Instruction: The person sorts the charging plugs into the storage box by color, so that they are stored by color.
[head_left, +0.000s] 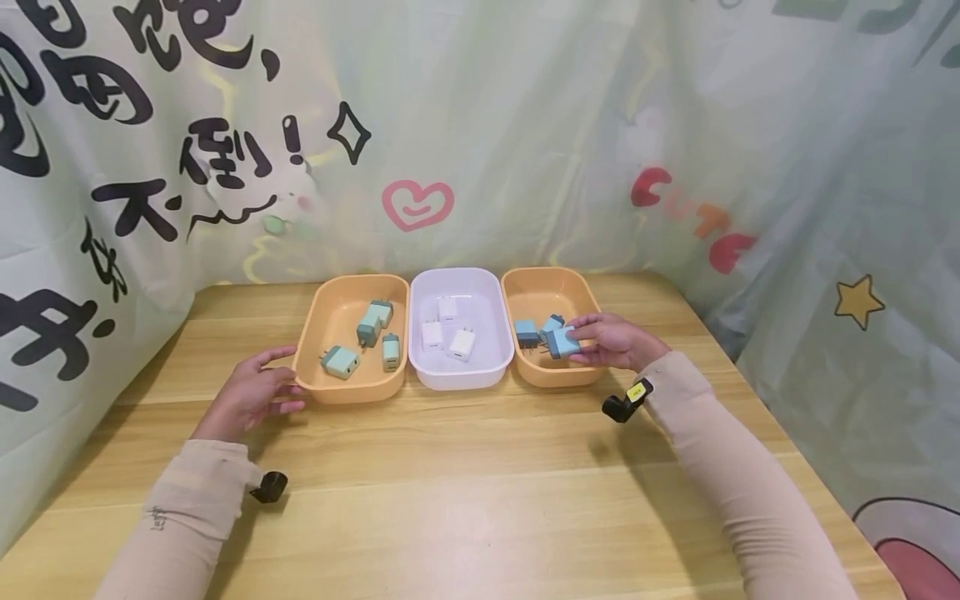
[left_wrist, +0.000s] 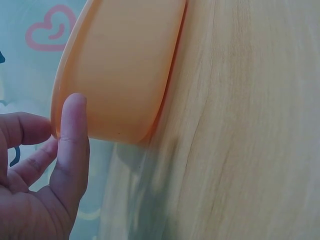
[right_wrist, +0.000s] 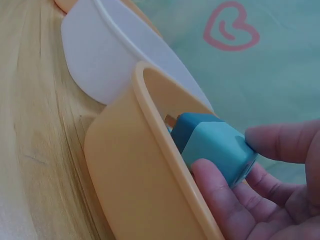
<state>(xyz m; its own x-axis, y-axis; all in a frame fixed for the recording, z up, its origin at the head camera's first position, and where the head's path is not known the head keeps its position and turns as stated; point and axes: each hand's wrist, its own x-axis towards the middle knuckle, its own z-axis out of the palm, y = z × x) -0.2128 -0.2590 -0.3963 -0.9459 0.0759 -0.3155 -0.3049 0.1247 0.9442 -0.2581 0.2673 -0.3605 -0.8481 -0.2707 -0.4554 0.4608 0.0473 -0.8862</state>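
Observation:
My left hand [head_left: 251, 392] rests its fingertips right at the rim of the left orange bin [head_left: 352, 388], fingers loosely spread. In the left wrist view the thumb overlaps that bin's outer wall [left_wrist: 120, 75]. Several pale green charger plugs [head_left: 341, 362] lie in this bin. Over the right orange bin [head_left: 558, 377], my right hand [head_left: 611, 340] pinches a blue charger plug [head_left: 562, 342] between thumb and fingers. Its prongs point left, toward the bin's inside. A blue plug with a darker prong end [head_left: 527, 333] and another blue plug [head_left: 552, 325] lie there too.
Between the orange bins stands a white bin [head_left: 461, 380] with white charger plugs [head_left: 462, 343] in it. All three bins sit side by side on a wooden table [head_left: 450, 500]. Behind them hangs a printed curtain [head_left: 510, 150]. Each sleeve carries a black wrist camera [head_left: 626, 402].

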